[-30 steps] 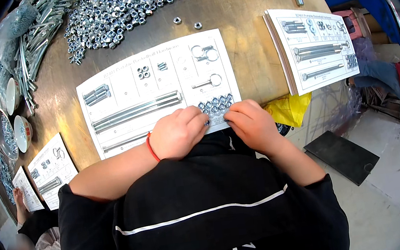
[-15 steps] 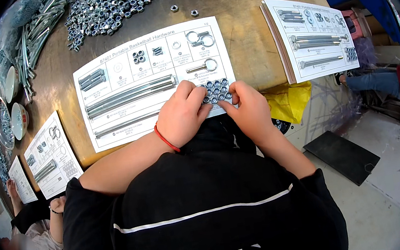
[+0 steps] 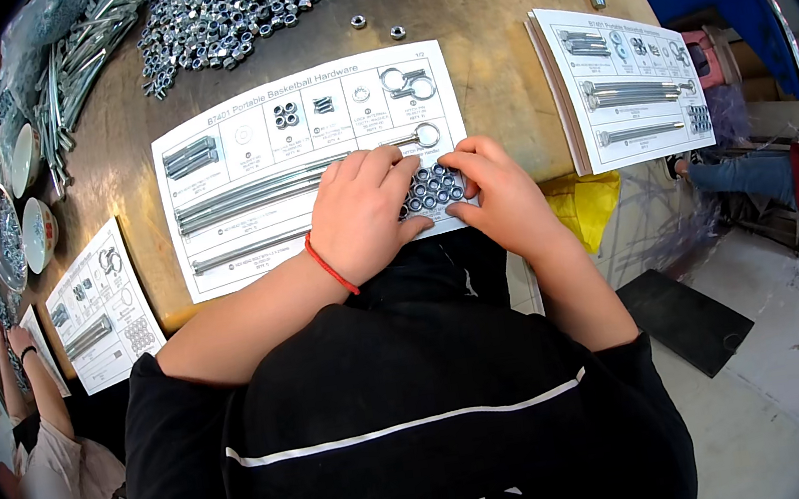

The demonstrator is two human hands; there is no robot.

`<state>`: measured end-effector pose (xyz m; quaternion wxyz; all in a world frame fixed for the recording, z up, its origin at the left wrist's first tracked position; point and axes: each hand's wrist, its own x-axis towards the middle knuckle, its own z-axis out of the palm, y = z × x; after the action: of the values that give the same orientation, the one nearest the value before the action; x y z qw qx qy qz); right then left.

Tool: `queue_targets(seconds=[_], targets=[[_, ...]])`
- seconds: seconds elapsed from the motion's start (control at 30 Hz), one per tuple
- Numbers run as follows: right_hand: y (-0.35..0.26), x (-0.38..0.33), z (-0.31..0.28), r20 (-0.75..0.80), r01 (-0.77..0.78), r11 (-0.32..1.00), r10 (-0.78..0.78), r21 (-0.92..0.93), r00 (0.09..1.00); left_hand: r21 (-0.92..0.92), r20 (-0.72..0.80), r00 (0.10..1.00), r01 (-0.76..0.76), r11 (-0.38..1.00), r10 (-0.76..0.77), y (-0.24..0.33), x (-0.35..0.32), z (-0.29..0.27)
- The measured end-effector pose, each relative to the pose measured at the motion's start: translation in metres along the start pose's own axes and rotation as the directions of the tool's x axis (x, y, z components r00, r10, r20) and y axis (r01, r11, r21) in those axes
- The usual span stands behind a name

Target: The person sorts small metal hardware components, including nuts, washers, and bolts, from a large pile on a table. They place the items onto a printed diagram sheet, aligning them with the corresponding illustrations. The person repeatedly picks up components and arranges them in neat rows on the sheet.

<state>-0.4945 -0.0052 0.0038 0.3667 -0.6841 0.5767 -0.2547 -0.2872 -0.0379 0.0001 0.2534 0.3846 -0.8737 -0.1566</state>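
A white printed hardware card lies on the brown table in front of me, with long bolts, short bolts, washers and rings laid on its pictures. My left hand, with a red band on the wrist, rests flat on the card's lower right part. My right hand rests beside it. Between the two hands sits a cluster of several silver nuts, and the fingertips of both hands touch them.
A big heap of silver nuts lies at the table's far edge, with two loose nuts nearer. Long rods and bowls stand at the left. A second filled card lies right, another card lower left. Another person's arm is at left.
Both hands have slid up the card from its lower edge and now lie on either side of the nut cluster. The view has shifted slightly.
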Motion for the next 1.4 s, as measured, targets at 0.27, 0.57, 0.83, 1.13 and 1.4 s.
queue_targets(seconds=[0.27,0.57,0.83,1.13,1.4], targets=[[-0.006,0.009,-0.003,0.057,0.013,0.998,-0.01,-0.057,0.998,-0.055,0.066,0.998,0.008,0.998,-0.005,-0.017,-0.008,-0.003],[-0.042,0.046,-0.036,-0.057,-0.017,0.987,0.008,-0.16,0.998,-0.165,-0.275,0.925,0.224,0.961,-0.263,-0.068,-0.041,-0.104],[-0.078,0.233,-0.053,-0.076,0.235,0.824,-0.317,-0.516,0.945,-0.53,-0.32,0.491,0.617,0.582,-0.81,-0.177,-0.122,-0.108],[-0.092,0.493,-0.016,0.1,0.146,0.793,-0.107,-0.592,0.989,-0.386,-0.489,0.418,0.683,0.62,-0.765,-0.175,-0.116,-0.11],[-0.114,0.554,0.041,-0.005,-0.087,0.654,0.126,-0.752,0.992,-0.342,-0.489,0.419,0.715,0.61,-0.765,-0.176,-0.111,-0.109]])
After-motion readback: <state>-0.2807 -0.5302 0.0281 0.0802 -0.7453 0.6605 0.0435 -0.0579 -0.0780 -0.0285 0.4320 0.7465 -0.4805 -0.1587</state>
